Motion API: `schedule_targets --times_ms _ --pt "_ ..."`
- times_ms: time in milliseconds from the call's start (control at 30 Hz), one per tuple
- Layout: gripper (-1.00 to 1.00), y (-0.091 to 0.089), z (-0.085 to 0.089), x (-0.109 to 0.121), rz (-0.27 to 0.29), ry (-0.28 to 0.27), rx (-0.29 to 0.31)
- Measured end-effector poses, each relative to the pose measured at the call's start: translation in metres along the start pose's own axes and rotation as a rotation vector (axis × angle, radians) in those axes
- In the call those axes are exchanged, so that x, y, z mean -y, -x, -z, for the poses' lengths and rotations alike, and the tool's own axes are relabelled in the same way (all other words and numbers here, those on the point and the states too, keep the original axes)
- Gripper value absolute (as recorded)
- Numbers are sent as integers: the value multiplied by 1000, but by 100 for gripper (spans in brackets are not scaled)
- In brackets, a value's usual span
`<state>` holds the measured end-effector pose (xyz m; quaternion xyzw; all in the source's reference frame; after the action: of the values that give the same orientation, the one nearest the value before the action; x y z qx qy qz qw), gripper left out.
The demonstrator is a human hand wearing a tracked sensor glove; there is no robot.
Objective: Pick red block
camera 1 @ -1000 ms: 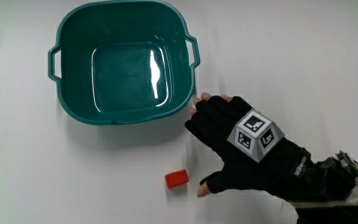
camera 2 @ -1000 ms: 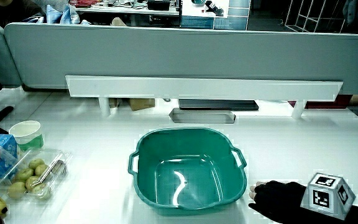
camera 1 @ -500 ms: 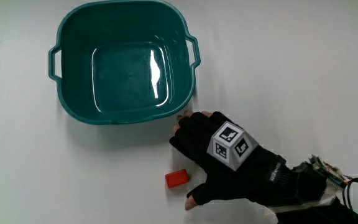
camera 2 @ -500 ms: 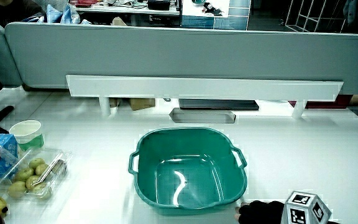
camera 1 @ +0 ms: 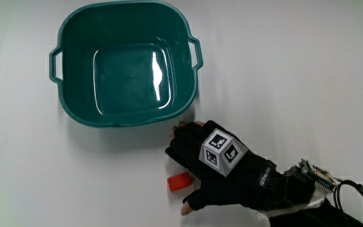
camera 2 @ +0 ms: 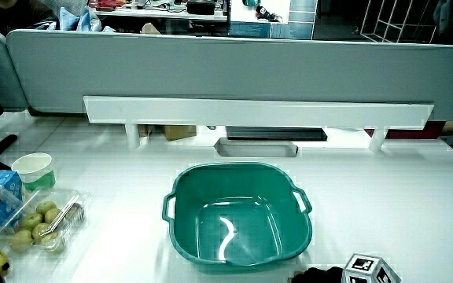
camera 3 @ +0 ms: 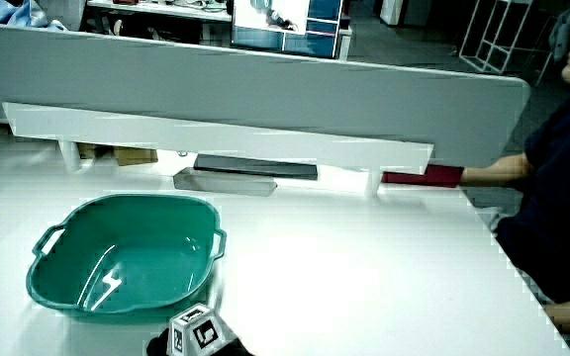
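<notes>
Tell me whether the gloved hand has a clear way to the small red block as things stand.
Probably yes. The black-gloved hand lies on the white table right beside the small red block, thumb and fingers either side of it. Nothing stands between them; the teal plastic basin sits farther from the person.

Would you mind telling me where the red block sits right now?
In the main view, the red block lies on the table beside the hand, nearer to the person than the teal basin.
</notes>
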<state>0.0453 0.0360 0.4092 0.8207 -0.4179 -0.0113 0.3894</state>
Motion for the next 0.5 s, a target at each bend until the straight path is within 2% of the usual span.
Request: schedule_targets --times_ms 167,500 --pt "10 0 2 -2 -8 -8 -7" --pt "29 2 0 -1 -30 -63 -1"
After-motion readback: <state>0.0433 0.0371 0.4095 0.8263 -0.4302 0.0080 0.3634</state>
